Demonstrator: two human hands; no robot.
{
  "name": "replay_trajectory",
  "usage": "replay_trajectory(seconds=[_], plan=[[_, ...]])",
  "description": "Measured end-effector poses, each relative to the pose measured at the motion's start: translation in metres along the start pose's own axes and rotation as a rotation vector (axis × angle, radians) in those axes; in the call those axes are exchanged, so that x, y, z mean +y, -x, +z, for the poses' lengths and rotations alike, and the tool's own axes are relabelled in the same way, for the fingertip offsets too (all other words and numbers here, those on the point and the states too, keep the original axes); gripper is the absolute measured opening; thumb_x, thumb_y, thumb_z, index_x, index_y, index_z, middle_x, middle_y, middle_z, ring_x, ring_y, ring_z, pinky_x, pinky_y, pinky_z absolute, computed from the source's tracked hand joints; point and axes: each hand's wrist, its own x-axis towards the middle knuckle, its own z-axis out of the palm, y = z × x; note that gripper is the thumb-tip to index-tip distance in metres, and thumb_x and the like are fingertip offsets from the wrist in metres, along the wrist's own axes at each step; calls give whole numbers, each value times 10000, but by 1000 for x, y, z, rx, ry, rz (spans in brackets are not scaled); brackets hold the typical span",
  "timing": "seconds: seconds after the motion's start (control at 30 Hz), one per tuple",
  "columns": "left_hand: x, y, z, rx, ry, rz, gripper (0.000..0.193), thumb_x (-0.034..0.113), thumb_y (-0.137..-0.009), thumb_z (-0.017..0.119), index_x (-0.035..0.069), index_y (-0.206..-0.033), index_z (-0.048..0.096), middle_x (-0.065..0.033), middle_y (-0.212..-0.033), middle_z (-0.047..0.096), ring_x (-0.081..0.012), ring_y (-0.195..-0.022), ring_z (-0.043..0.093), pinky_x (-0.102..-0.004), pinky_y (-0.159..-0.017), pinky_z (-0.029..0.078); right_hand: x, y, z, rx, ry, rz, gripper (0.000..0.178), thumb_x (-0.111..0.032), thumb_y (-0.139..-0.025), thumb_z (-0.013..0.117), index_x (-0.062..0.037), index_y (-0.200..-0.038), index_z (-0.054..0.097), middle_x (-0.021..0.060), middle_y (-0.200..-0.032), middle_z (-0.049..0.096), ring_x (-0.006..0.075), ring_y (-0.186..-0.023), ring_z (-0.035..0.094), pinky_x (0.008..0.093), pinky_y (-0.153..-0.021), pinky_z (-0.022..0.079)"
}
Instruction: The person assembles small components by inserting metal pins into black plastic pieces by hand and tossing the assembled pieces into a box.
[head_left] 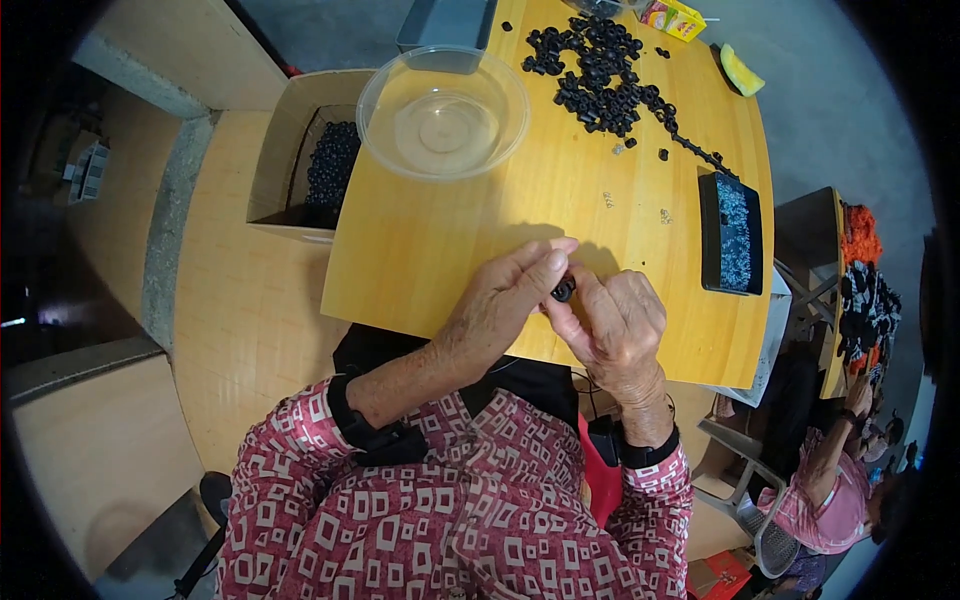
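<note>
Over the near edge of the wooden table [450,260], my two hands meet around a small black ring-like part [564,289]. My left hand [500,298] pinches it from the left, with thumb and fingers pressed together. From the other side, my right hand [622,322] has its thumb and curled forefinger on the same part. Fingers cover much of it, so its full shape is hidden. Farther back lies a loose pile of similar black parts [600,75]. A row of them trails right toward a black tray [711,235] holding many tiny bluish pieces.
A clear round plastic tub [372,125] stands at the table's left edge, beside a grey bin [425,25]. On the floor is a cardboard box [270,175] with small black pieces. A yellow packet [672,20] and melon slice [742,73] lie far right. Another person [825,490] sits at right.
</note>
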Motion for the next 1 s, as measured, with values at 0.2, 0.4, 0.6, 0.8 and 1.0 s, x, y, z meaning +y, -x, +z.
replay_trajectory(seconds=[0.2, 0.4, 0.6, 0.8, 1.0], plan=[[3, 3, 7, -67, -59, -32, 757, 589, -1032, 286, -15, -1483, 358, -173, -1431, 452, -238, -1357, 411, -428, -1140, 316, 3, 8, 11, 46, -20, 41, 249, -94, -724, 801, 12, -896, 656, 81, -690, 543, 231, -608, 568, 346, -560, 464], [-1, 1, 2, -99, -34, -16, 738, 575, -1038, 279, -15, -1473, 369, -186, -1443, 443, -249, -1367, 407, -420, -1123, 347, -5, 7, 15, 113, -29, 58, 212, -70, -733, 803, 18, -871, 668, 78, -673, 537, 231, -579, 546, 345, -543, 452], [6, 4, -2, 84, 171, -39, 495, 402, -1047, 463, 28, -1370, 495, -104, -1269, 598, -158, -1179, 566, -307, -1007, 459, -2, 7, 9, 127, -34, 39, 257, -64, -736, 811, 34, -934, 680, 71, -667, 528, 220, -574, 529, 337, -530, 421], [4, 9, -2, 21, -31, 63, 318, 206, -1020, 563, -14, -1248, 573, -44, -1080, 626, -102, -1043, 592, -267, -937, 483, 4, 14, 4, 182, 5, -21, 312, -89, -734, 826, 52, -970, 678, 82, -699, 563, 221, -586, 543, 332, -541, 422], [-3, 8, 1, 40, 70, 174, 285, 145, -998, 595, -22, -1228, 582, -50, -1039, 644, -91, -1002, 586, -257, -882, 482, 4, 13, 0, 152, 30, -49, 357, -98, -723, 832, 53, -1007, 675, 84, -713, 580, 230, -606, 559, 340, -561, 438]])
